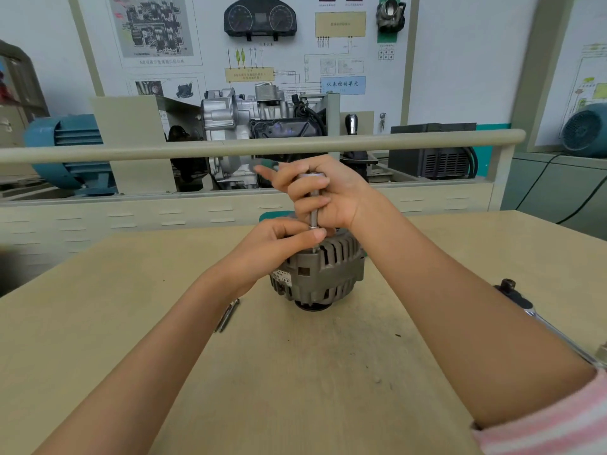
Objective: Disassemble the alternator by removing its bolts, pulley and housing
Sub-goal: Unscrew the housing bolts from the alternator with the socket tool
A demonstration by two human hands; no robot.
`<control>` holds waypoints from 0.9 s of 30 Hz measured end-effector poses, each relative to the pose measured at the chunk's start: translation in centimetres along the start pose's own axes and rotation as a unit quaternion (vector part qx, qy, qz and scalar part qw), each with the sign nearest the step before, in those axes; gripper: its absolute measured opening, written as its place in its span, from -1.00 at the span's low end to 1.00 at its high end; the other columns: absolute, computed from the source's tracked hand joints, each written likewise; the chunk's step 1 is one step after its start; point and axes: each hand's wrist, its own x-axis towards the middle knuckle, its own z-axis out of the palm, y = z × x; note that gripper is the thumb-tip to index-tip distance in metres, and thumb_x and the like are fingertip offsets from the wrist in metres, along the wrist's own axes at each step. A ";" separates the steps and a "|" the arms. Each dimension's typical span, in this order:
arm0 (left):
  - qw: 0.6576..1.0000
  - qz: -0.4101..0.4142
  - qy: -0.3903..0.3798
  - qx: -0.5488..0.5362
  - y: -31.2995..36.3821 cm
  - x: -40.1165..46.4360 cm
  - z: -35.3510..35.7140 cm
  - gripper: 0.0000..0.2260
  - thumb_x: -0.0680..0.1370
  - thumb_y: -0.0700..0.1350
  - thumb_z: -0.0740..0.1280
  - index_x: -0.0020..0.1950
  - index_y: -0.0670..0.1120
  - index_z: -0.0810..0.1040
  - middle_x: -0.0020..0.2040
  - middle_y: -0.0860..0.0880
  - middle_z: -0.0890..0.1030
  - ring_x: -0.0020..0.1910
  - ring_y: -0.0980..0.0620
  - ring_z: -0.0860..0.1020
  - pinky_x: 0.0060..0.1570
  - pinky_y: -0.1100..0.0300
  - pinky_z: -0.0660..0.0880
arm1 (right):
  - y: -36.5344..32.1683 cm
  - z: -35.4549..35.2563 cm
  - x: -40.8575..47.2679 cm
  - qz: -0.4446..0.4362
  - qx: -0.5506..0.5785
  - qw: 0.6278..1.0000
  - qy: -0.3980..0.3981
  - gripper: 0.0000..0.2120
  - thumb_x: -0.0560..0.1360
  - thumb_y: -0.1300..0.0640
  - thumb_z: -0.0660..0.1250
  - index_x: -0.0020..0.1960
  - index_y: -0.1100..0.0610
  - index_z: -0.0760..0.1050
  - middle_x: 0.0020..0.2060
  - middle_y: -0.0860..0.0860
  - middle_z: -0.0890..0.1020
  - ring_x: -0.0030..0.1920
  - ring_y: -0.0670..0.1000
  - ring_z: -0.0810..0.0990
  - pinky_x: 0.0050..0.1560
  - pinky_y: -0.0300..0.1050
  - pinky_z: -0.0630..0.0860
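I am wrapping my right hand point(323, 195) around a slim metal driver shaft point(314, 205), fingers curled closed on it with the index finger sticking out toward ten o'clock. The shaft is standing upright, its capped top showing above my knuckles and its lower end dropping onto the top of the alternator point(320, 274). My left hand point(279, 247) is coming in from eight o'clock, thumb and fingers pinching closed around the base of the shaft right where it is meeting the housing; whether my fingertips are touching a bolt there I cannot tell, since they are covering the spot.

The alternator is sitting at the centre of the wooden table point(295, 372), grey slotted housing upward, a dark round part peeking out underneath at six o'clock where it is resting on the tabletop. A small label is showing on its side toward seven o'clock.

At eight o'clock from the alternator, partly under my left forearm, a thin metal rod-like tool point(228, 315) is lying on the table. Well out at four o'clock a ratchet handle point(538, 318) is lying with its dark head pointing away from me. A pink striped sleeve point(558, 418) is covering my right upper arm. Beyond the table at twelve o'clock, a beige rail point(262, 144) is crossing in front of a cutaway gearbox display point(249, 119) and a wall training board point(262, 44).
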 end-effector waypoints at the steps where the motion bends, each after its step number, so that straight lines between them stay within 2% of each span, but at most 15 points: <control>1: 1.000 0.003 -0.002 0.001 -0.1 0.0 -0.1 -0.82 0.51 -0.05 0.33 0.04 -0.04 0.67 0.03 0.00 0.69 -0.01 0.14 0.64 -0.03 0.32 0.54 | -0.1 0.0 0.1 0.020 -0.015 0.999 -0.041 -0.77 0.53 0.24 0.04 0.05 0.28 0.43 -0.55 -0.09 0.39 -0.72 -0.16 0.31 -0.71 -0.36 0.04; 5: 1.000 0.020 -0.009 0.003 0.0 -0.1 -0.2 -0.84 0.45 -0.03 0.36 -0.06 0.00 0.69 -0.05 0.14 0.69 -0.03 0.23 0.63 -0.11 0.39 0.52 | 0.0 -0.2 0.5 0.054 0.009 0.992 -0.110 -0.72 0.50 0.20 0.06 0.12 0.28 0.41 -0.54 -0.08 0.41 -0.72 -0.15 0.34 -0.72 -0.33 0.09; 7: 1.000 0.028 0.005 0.009 -0.2 0.0 -0.1 -0.89 0.48 -0.08 0.36 -0.11 -0.01 0.70 -0.07 0.06 0.69 -0.06 0.19 0.62 -0.09 0.34 0.54 | 0.0 -0.2 -0.1 0.031 0.034 0.995 -0.093 -0.76 0.49 0.22 0.08 0.06 0.27 0.43 -0.55 -0.09 0.39 -0.72 -0.15 0.32 -0.73 -0.34 0.08; 9: 0.999 0.027 0.017 0.021 -0.2 0.0 -0.1 -0.87 0.51 -0.11 0.36 -0.11 -0.09 0.70 -0.01 -0.16 0.64 -0.04 0.03 0.60 0.00 0.14 0.53 | 0.5 0.3 -0.2 -0.042 0.053 0.998 -0.003 -0.84 0.50 0.28 0.07 -0.05 0.23 0.43 -0.55 -0.10 0.38 -0.70 -0.17 0.29 -0.73 -0.40 0.04; 10: 0.999 0.027 0.019 0.025 -0.2 0.0 0.0 -0.84 0.52 -0.12 0.35 -0.10 -0.18 0.69 -0.01 -0.27 0.59 -0.06 -0.05 0.56 -0.02 0.06 0.50 | 0.9 0.7 -0.1 -0.100 0.061 0.990 0.079 -0.83 0.52 0.32 0.04 -0.08 0.21 0.39 -0.53 -0.07 0.39 -0.69 -0.18 0.29 -0.73 -0.40 0.05; 11: 0.999 0.027 0.022 0.029 -0.2 0.0 0.0 -0.79 0.54 -0.14 0.34 -0.09 -0.28 0.66 -0.04 -0.34 0.54 -0.09 -0.10 0.52 -0.06 0.05 0.45 | 1.5 1.0 0.0 -0.174 0.062 0.967 0.175 -0.82 0.54 0.35 0.00 -0.07 0.20 0.35 -0.48 -0.01 0.40 -0.67 -0.17 0.31 -0.73 -0.37 0.08; 12: 0.999 0.027 0.024 0.036 -0.2 0.0 0.0 -0.76 0.55 -0.15 0.33 -0.09 -0.34 0.63 -0.07 -0.38 0.52 -0.12 -0.10 0.49 -0.11 0.08 0.40 | 2.1 1.2 0.2 -0.262 0.061 0.926 0.266 -0.82 0.56 0.35 -0.03 -0.01 0.20 0.32 -0.39 0.05 0.42 -0.66 -0.15 0.33 -0.71 -0.35 0.12; 13: 0.998 0.027 0.027 0.043 -0.2 0.0 0.0 -0.77 0.55 -0.16 0.33 -0.08 -0.35 0.63 -0.06 -0.40 0.53 -0.14 -0.10 0.49 -0.16 0.12 0.39 | 2.5 1.4 0.4 -0.329 0.062 0.885 0.325 -0.82 0.58 0.33 -0.03 0.08 0.21 0.30 -0.31 0.09 0.41 -0.64 -0.13 0.35 -0.70 -0.34 0.15; 14: 0.998 0.026 0.028 0.047 -0.3 0.0 0.0 -0.79 0.55 -0.16 0.33 -0.08 -0.31 0.64 -0.04 -0.41 0.55 -0.15 -0.09 0.51 -0.22 0.17 0.41 | 2.8 1.5 0.6 -0.361 0.064 0.864 0.344 -0.80 0.59 0.31 -0.04 0.15 0.20 0.28 -0.28 0.09 0.40 -0.63 -0.12 0.36 -0.69 -0.33 0.16; 15: 0.998 0.024 0.027 0.047 -0.3 0.0 0.0 -0.81 0.55 -0.16 0.33 -0.07 -0.27 0.66 -0.02 -0.38 0.58 -0.15 -0.08 0.53 -0.26 0.25 0.43 | 2.9 1.7 0.5 -0.362 0.062 0.866 0.340 -0.79 0.60 0.30 -0.05 0.18 0.18 0.26 -0.31 0.08 0.39 -0.64 -0.12 0.36 -0.69 -0.34 0.15; 17: 0.999 0.017 0.021 0.043 -0.3 0.1 -0.1 -0.79 0.55 -0.15 0.33 -0.01 -0.30 0.64 -0.02 -0.35 0.60 -0.16 -0.07 0.55 -0.28 0.31 0.46 | 2.4 1.8 0.2 -0.305 0.026 0.900 0.309 -0.79 0.58 0.32 -0.08 0.08 0.15 0.27 -0.40 0.02 0.36 -0.67 -0.14 0.34 -0.69 -0.36 0.08; 20: 1.000 0.003 0.012 0.025 -0.2 0.0 0.0 -0.82 0.54 -0.11 0.34 -0.04 -0.20 0.66 -0.08 -0.25 0.66 -0.15 -0.01 0.58 -0.13 0.19 0.49 | 1.0 1.2 -0.1 -0.140 0.014 0.971 0.192 -0.75 0.55 0.33 -0.08 -0.18 0.14 0.30 -0.58 -0.05 0.35 -0.69 -0.16 0.27 -0.73 -0.34 0.02; 23: 1.000 0.007 -0.011 0.013 0.0 0.0 -0.1 -0.83 0.46 0.00 0.35 -0.03 0.00 0.67 -0.12 0.05 0.71 -0.14 0.19 0.64 -0.19 0.38 0.51 | 0.2 0.1 0.1 -0.013 0.021 0.999 0.022 -0.76 0.59 0.27 -0.03 -0.04 0.25 0.41 -0.56 -0.10 0.36 -0.71 -0.16 0.28 -0.71 -0.37 0.00; 25: 1.000 0.007 -0.014 0.015 -0.1 0.0 -0.3 -0.74 0.40 0.06 0.34 0.01 0.01 0.68 -0.06 0.05 0.71 -0.09 0.19 0.64 -0.17 0.39 0.52 | 0.0 -0.1 0.1 0.027 0.016 0.998 -0.057 -0.75 0.55 0.24 0.02 0.08 0.29 0.42 -0.55 -0.08 0.39 -0.72 -0.14 0.32 -0.71 -0.31 0.04; 27: 1.000 0.011 -0.012 0.017 -0.1 0.0 -0.4 -0.74 0.38 0.06 0.35 -0.02 0.01 0.69 -0.01 0.07 0.70 -0.06 0.21 0.64 -0.17 0.41 0.51 | 0.0 -0.2 0.4 0.047 0.029 0.994 -0.090 -0.73 0.50 0.22 0.06 0.11 0.30 0.41 -0.54 -0.07 0.40 -0.72 -0.13 0.33 -0.71 -0.30 0.06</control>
